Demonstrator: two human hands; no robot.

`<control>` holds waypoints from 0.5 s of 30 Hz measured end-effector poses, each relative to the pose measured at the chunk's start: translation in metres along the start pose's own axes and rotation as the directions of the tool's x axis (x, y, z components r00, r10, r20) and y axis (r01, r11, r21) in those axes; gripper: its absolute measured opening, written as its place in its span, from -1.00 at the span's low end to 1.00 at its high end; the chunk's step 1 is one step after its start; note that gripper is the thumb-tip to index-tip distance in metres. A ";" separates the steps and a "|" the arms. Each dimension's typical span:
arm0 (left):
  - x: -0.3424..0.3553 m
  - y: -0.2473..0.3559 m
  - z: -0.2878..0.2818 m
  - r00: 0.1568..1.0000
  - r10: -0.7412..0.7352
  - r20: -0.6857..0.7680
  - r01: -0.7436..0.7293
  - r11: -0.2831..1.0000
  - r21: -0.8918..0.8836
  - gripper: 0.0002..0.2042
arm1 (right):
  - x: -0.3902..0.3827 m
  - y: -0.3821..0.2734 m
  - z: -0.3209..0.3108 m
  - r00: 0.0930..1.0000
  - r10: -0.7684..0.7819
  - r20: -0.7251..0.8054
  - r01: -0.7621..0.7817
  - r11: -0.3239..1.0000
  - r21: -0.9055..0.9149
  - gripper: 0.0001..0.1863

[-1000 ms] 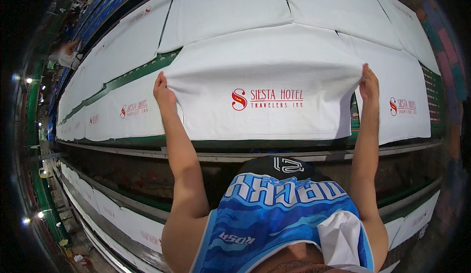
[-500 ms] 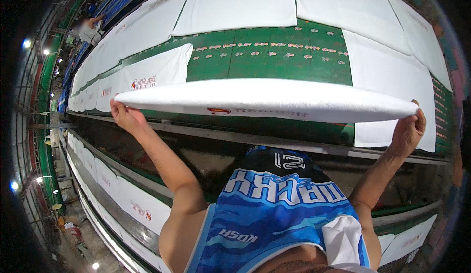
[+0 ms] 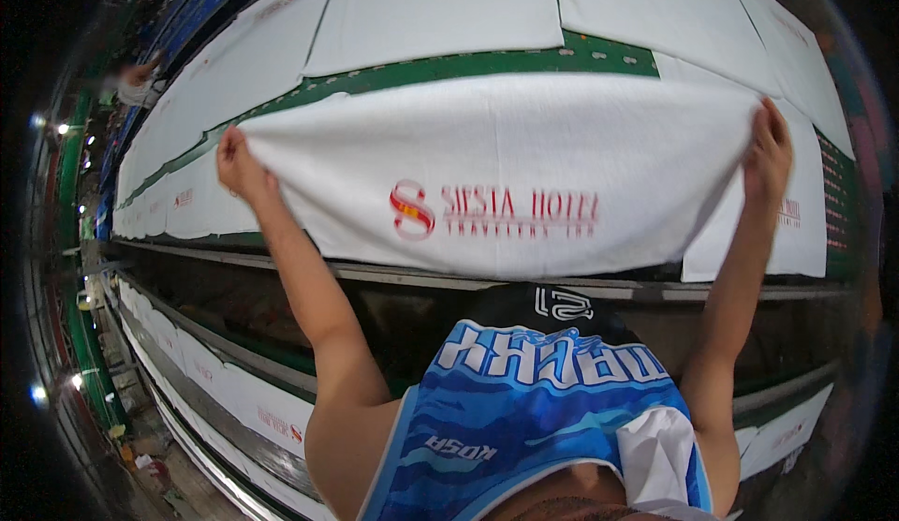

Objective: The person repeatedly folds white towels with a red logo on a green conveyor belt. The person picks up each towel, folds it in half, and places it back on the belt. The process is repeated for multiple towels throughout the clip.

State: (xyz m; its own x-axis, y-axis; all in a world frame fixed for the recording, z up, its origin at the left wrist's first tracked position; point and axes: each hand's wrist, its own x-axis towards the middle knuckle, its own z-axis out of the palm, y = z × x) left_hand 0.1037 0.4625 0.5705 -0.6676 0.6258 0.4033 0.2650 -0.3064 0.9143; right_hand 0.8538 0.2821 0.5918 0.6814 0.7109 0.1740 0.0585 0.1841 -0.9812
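Observation:
A white towel (image 3: 524, 137) with a red printed emblem and lettering hangs stretched between my two hands, over the long green printing table (image 3: 599, 56). My left hand (image 3: 242, 167) pinches its left upper corner. At the other end my right hand (image 3: 770, 151) grips the right upper corner. Between them the cloth sags, its lower edge reaching the table's near rail. Behind my right forearm another white towel (image 3: 803, 240) with red print lies flat on the table. Left of my left hand, more printed towels (image 3: 173, 193) lie in a row.
Several white towels (image 3: 440, 11) cover the far half of the table. Behind me runs a second table with printed towels (image 3: 234, 385). At the far left stands another person (image 3: 140, 86), blurred. A white cloth (image 3: 655, 455) hangs on my blue jersey (image 3: 524, 409).
Both hands have risen and moved away from me, carrying the towel. It was a narrow, edge-on strip; now its printed face opens out toward me.

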 end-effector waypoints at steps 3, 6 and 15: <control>0.007 -0.113 0.044 0.957 -0.054 0.285 -0.032 0.957 0.289 -0.70 | 0.052 0.087 0.030 0.970 0.161 0.184 -0.127 0.975 -0.185 -0.56; -0.020 -0.185 0.042 0.880 -0.049 0.473 -0.327 0.659 0.677 -0.65 | 0.053 0.171 0.031 0.914 0.310 0.260 -0.210 0.914 -0.348 -0.54; -0.223 -0.145 -0.035 0.744 -0.175 0.644 -0.571 0.334 0.750 -0.40 | -0.212 0.158 0.024 0.853 -0.083 0.516 0.505 0.381 -0.774 -0.76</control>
State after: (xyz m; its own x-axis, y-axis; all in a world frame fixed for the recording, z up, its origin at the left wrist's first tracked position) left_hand 0.1894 0.3423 0.3470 -0.0950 0.9816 0.1656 0.9915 0.0784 0.1040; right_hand 0.7012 0.1766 0.4018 0.1999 0.9411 0.2727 0.9316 -0.0963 -0.3505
